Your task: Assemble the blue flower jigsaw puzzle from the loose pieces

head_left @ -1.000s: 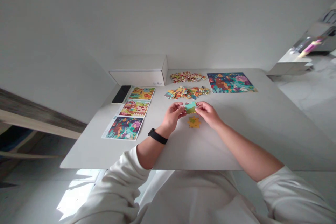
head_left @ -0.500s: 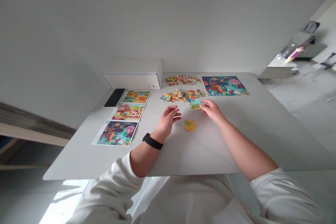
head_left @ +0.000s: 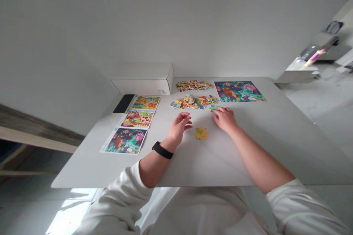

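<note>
My right hand has its fingertips on a green and light-blue puzzle piece, just right of the nearer pile of puzzle pieces; the fingers cover part of it. Loosely curled and with nothing visible in it, my left hand hovers over the table in front of that pile, a black band on its wrist. Between the hands lies a yellow puzzle piece with a green patch, touched by neither.
A second pile of puzzle pieces lies farther back. To its right is a dark picture sheet. At left, a sheet with three pictures lies by a black phone. A white box stands against the wall.
My right hand has moved the green and light-blue piece slightly right, away from the pile, and lowered it toward the table. My left hand's fingers have drawn closer together. The view has shifted slightly.
</note>
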Available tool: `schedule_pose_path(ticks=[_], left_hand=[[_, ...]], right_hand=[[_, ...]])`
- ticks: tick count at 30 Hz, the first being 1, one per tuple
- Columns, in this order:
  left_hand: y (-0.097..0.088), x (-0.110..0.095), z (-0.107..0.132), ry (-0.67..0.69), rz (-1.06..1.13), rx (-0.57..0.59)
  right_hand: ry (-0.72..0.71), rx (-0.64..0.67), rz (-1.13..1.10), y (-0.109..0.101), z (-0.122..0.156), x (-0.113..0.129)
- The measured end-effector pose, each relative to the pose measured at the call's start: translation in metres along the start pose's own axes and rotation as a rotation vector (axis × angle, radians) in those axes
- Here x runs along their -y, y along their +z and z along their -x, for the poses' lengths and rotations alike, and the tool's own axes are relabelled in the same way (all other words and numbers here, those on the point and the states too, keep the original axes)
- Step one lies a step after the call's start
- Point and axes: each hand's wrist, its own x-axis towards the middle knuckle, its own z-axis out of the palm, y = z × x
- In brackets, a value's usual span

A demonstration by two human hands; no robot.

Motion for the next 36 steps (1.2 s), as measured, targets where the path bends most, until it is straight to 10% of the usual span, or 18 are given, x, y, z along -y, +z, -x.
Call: schedule_pose_path(ticks=[7, 14, 28, 36], left_hand=[[-0.006, -0.002, -0.013, 0.196, -0.228, 0.024], [-0.05, -0.043, -0.052, 0.65, -0.949, -0.108], [-0.067, -0.021, -0.08, 0.602, -1.477, 0.038], [-0.075, -0.008, -0.092, 0.587, -1.44, 0.043]], right_hand=[[0.028, -0.069, 0.009, 0.002, -0.001, -0.004], [-0.035, -0.069, -0.062, 0.015, -0.003, -0.004], [-0.095, -0.154, -0.153, 0.004, -0.003, 0.001], [-0.168, -0.153, -0.224, -0.02, -0.061, 0.014]])
